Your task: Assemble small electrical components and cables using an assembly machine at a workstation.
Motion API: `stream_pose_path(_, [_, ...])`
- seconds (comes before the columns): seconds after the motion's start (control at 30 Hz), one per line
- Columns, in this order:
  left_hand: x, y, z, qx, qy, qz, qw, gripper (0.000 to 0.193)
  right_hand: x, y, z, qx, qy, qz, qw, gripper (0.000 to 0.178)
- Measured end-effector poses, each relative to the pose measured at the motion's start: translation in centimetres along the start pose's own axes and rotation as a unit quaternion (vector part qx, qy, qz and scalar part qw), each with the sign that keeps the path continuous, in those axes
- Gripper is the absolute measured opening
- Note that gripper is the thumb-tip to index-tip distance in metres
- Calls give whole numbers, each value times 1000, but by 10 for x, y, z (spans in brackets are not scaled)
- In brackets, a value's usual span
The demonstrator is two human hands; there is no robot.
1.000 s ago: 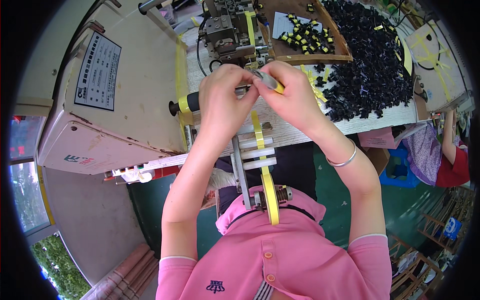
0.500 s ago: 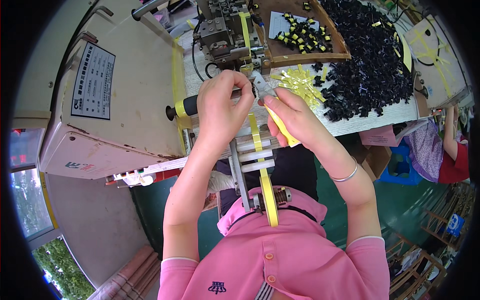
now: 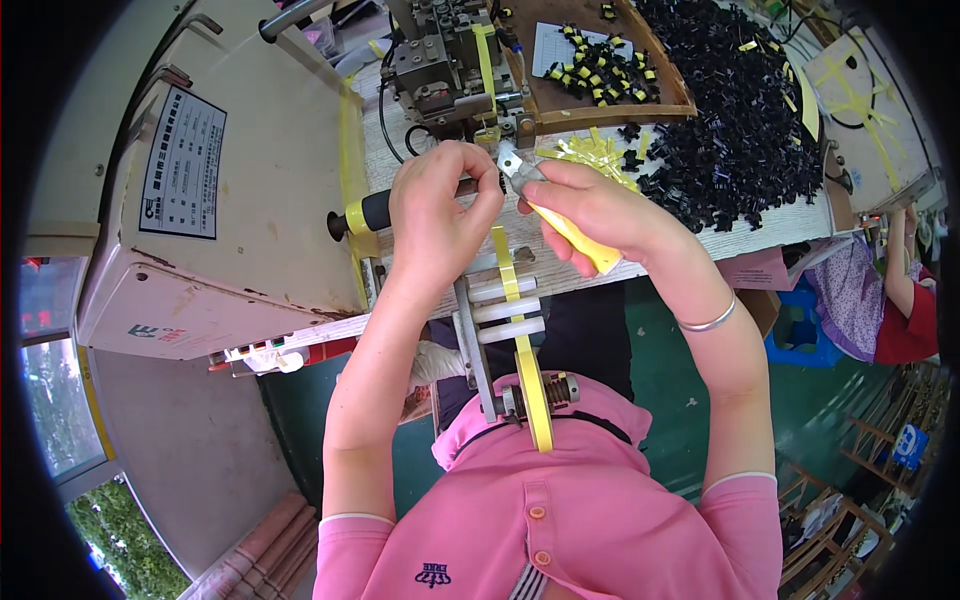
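My right hand (image 3: 590,215) grips a utility knife (image 3: 575,238) with a yellow handle and a grey metal head, its tip pointing up and left toward the machine. Beside it, my left hand (image 3: 440,200) is closed in a pinch in front of the small metal machine (image 3: 450,75); whatever its fingers hold is hidden. A black-gripped handle (image 3: 375,212) extends out to the left from behind that hand. Below both hands, yellow tape (image 3: 534,395) runs from a reel over white rollers (image 3: 508,310) up toward the machine.
A large beige cabinet (image 3: 240,190) stands at my left. Far right of the machine, a wooden tray (image 3: 640,112) holds black pieces wrapped in yellow. Yellow tape strips (image 3: 595,152) and a big pile of black parts (image 3: 720,140) cover the bench. Another person's arm (image 3: 900,270) shows at the right.
My right hand and the knife have turned slightly, the handle end swinging right and up while the head moved a little left. My left hand stays almost in place, still pinched.
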State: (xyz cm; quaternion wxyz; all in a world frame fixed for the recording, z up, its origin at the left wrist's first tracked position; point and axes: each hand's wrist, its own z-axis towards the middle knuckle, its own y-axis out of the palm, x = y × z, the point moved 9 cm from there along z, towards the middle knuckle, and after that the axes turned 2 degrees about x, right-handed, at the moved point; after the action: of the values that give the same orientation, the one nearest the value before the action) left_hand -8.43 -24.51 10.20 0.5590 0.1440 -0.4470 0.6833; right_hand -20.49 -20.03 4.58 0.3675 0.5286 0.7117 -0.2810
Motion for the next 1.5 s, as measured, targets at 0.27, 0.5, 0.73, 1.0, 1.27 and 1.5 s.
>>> stream_pose_path(0.27, [5,4,0,-44,14,14,999,13,-2,-1,4,-17,0,-6,1000,31])
stream_pose_path(0.5, [0,-4,-3,13,-2,-56,998,15,-5,-1,8,-20,-20,-26,999,31])
stream_pose_path(0.73, [13,-44,-23,83,-30,6,996,28,-7,-25,-8,154,-196,62,966,21])
stream_pose_path(1.0, [15,-23,-54,-65,-27,139,988,9,1,-44,-22,255,-227,13,940,33])
stream_pose_path(1.27, [-59,32,-92,-281,-353,-37,892,20,-3,-28,-23,207,-252,-9,945,40])
stream_pose_path(1.5, [-35,25,-71,-91,-350,-217,906,16,-8,-19,-29,190,-294,-44,935,11])
